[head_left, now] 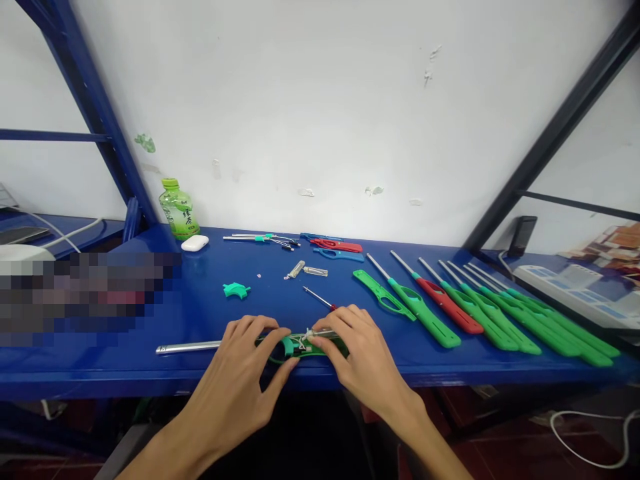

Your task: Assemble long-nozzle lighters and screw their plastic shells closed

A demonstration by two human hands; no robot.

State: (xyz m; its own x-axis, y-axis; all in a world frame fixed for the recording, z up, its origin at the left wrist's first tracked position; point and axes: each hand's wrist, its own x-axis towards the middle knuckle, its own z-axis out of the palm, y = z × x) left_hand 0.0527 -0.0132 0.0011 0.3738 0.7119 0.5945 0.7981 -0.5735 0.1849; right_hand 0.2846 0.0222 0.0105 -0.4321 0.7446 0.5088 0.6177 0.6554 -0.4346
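Green casing [317, 351], open, near the bench edge [125, 377] | your left hand [247, 363] grips its collar end [288, 346], your right hand [364, 348] its other end | you're likely seating inner parts [303, 345]; next calls for gentle, aligned pressing

a green bottle [180, 213] with a lime cap stands on the blue worktop [273, 300], close to the white wall [300, 100], which has chipped patches. a small white case [195, 243] lies just beside the bottle. a blue post [103, 110] stands at left; at right, beyond a dark post [550, 137], a black phone [523, 237] leans upright.
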